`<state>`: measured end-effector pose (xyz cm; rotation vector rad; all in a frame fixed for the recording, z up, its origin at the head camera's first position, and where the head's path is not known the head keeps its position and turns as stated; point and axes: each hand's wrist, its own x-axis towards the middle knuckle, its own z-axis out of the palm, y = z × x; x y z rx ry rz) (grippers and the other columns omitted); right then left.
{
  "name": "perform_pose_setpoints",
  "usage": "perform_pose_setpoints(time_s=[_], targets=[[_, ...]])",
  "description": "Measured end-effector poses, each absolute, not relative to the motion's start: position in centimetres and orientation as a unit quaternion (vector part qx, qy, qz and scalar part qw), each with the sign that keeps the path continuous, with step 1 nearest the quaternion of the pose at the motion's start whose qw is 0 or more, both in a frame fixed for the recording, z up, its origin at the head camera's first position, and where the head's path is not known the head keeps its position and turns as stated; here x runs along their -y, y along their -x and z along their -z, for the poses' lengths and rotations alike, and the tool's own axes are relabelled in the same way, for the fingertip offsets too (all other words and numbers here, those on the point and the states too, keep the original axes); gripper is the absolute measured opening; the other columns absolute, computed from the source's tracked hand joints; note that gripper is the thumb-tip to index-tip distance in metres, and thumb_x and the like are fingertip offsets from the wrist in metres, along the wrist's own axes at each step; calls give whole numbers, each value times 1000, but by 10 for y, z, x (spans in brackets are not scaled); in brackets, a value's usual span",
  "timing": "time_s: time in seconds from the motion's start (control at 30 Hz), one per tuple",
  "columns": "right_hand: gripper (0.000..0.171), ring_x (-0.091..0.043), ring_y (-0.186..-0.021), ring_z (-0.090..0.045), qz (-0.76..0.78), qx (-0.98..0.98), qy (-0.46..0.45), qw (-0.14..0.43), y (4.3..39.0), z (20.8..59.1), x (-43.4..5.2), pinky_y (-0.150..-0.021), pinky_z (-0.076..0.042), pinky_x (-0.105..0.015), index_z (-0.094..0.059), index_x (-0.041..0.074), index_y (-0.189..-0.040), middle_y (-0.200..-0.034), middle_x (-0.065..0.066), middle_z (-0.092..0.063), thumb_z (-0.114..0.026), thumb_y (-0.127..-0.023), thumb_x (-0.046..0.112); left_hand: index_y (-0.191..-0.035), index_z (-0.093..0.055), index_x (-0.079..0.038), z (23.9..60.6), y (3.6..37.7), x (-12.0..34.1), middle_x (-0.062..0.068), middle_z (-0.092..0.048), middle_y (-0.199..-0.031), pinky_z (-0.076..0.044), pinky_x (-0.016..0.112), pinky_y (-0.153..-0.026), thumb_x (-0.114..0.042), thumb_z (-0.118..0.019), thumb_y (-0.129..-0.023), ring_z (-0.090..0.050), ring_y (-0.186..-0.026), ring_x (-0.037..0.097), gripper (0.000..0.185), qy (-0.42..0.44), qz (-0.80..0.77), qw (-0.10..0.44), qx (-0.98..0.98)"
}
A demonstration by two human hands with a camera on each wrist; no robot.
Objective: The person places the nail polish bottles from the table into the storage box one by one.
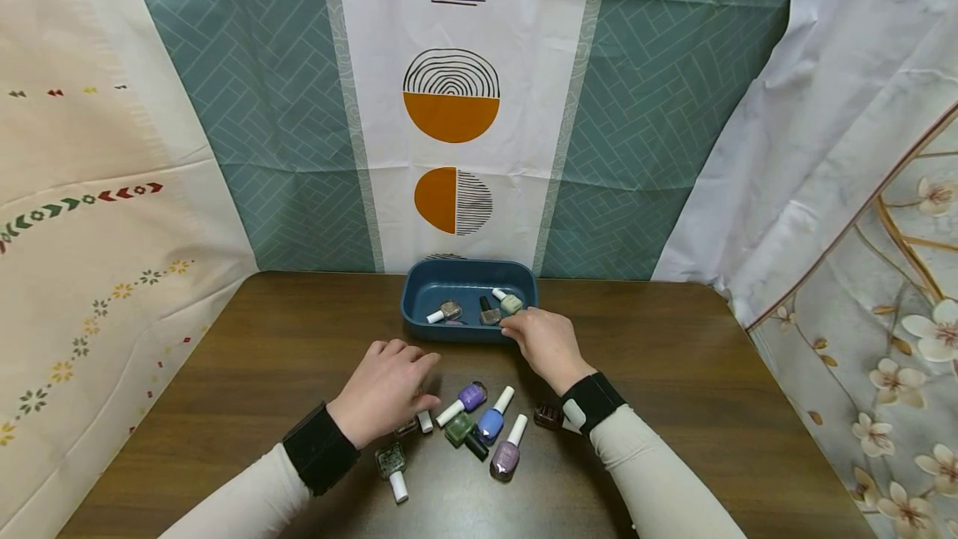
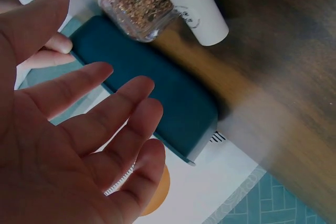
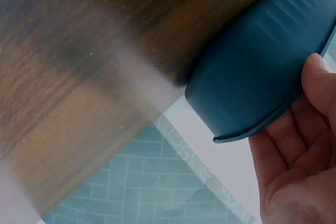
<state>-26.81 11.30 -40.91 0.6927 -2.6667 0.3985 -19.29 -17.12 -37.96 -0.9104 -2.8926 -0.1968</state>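
Note:
My right hand [image 1: 545,345] is at the near right of a dark blue plastic bin [image 1: 419,328]. In the right wrist view its thumb lies on the bin's outer wall and the fingers go behind the rim, gripping it. My left hand [image 1: 391,389] hovers palm down over nail polish bottles, fingers loosely bent and holding nothing. Beneath it are a glitter bottle [image 2: 137,10] and a white cap [image 2: 202,17]. Inside the bin lie a pale green bottle [image 1: 512,304], a black-capped bottle [image 1: 490,315] and a glitter bottle with a white cap [image 1: 451,309].
On the wooden table [image 1: 299,331] lie purple [image 1: 472,395], blue [image 1: 490,424], green [image 1: 459,429] and mauve [image 1: 505,459] polish bottles. A dark glitter one [image 1: 391,461] sits nearer me, a dark brown one [image 1: 549,416] by my right wrist. Patterned cloth [image 1: 449,190] hangs behind the table.

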Motion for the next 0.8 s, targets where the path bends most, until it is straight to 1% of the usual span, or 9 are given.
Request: perform_pose_setpoints(time_s=[0.1,0.43,0.8], targets=[[9,-21,-86,-74,-140,943,-244,177,268,409,-113,-68,-61,-43,-88,18,-108,-94,0,-81,-83,-100,20,-133,-77,-7,382,192,172,14,-77,-123,-50,60,-103,-43,-94,-90,-67,-117,38,59,300,66,46,951],[9,-21,-85,-74,-139,943,-244,180,268,410,-113,-68,-61,-43,-88,18,-107,-93,0,-80,-83,-100,20,-128,-79,-9,392,191,175,12,-76,-113,-52,59,-96,-46,-96,-86,-68,-108,35,58,307,56,54,949],[9,-22,-86,-75,-142,942,-246,181,269,410,-113,-68,-61,-44,-88,17,-107,-93,-1,-80,-83,-100,20,-125,-80,-12,396,193,173,9,-74,-108,-52,58,-97,-48,-96,-85,-66,-104,32,56,300,55,44,951]])
